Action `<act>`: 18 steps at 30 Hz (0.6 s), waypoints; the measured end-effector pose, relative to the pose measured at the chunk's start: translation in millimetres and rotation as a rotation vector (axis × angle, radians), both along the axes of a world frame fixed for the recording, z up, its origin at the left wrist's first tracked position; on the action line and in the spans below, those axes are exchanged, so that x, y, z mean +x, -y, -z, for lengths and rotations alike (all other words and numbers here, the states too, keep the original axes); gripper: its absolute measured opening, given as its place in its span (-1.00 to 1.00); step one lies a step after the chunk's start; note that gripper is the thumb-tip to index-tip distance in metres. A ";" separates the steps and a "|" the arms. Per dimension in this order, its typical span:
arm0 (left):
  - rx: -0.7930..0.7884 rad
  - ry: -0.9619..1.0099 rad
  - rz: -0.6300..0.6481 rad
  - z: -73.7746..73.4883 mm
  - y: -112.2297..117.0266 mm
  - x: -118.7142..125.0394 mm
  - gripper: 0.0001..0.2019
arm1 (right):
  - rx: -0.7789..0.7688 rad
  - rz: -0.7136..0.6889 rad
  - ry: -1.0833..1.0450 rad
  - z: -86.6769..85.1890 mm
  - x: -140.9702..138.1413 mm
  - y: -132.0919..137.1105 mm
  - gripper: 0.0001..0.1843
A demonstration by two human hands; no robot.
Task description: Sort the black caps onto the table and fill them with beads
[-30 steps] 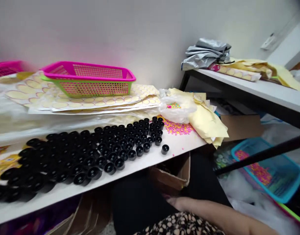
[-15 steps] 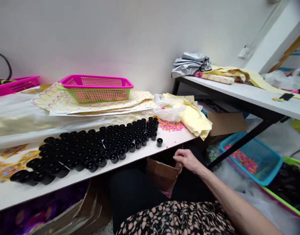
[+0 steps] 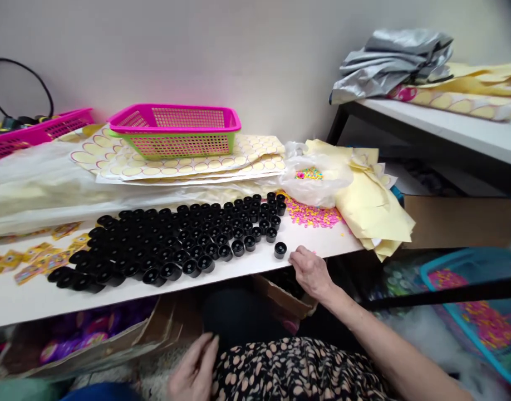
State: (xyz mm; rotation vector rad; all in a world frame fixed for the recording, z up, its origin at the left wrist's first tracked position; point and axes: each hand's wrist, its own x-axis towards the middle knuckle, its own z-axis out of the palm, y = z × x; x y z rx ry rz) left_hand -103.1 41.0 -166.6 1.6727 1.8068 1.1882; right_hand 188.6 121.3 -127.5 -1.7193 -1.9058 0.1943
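My right hand (image 3: 311,274) is at the table's front edge with its fingers bent and pressed together; whatever they hold, if anything, is hidden. Just left of its fingertips, a single black cap (image 3: 280,250) stands apart on the white table (image 3: 239,268). Several rows of similar black caps (image 3: 155,245), small round cups with open tops, spread leftward from there. Beyond the hand lies a heap of small pink and yellow pieces (image 3: 314,214). Low at the front, my left hand (image 3: 195,367) is smeared by motion beside the patterned clothing, away from the table.
A pink and green basket (image 3: 176,139) sits on patterned sheets at the back. A plastic bag (image 3: 311,186) and yellow paper (image 3: 372,209) lie to the right. Below the table are cardboard boxes (image 3: 286,296); a blue bin (image 3: 443,289) of pink pieces stands right. Orange packets (image 3: 42,259) lie left.
My right hand has moved up from the cardboard box below the table to the table's edge by the lone cap. My left hand has come into view, and the camera has turned.
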 end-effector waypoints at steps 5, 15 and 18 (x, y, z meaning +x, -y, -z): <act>0.332 -0.090 0.365 -42.3 -56.6 89.4 -0.82 | 0.003 0.014 -0.012 -0.5 18.6 -11.4 -0.73; 0.191 -0.160 0.312 -33.3 -118.0 161.5 -0.68 | 0.000 -0.034 -0.046 -14.9 79.3 -51.2 -0.82; 0.158 -0.147 0.326 -35.4 -122.1 168.9 -0.79 | 0.023 -0.056 -0.111 -10.6 90.6 -55.3 -0.82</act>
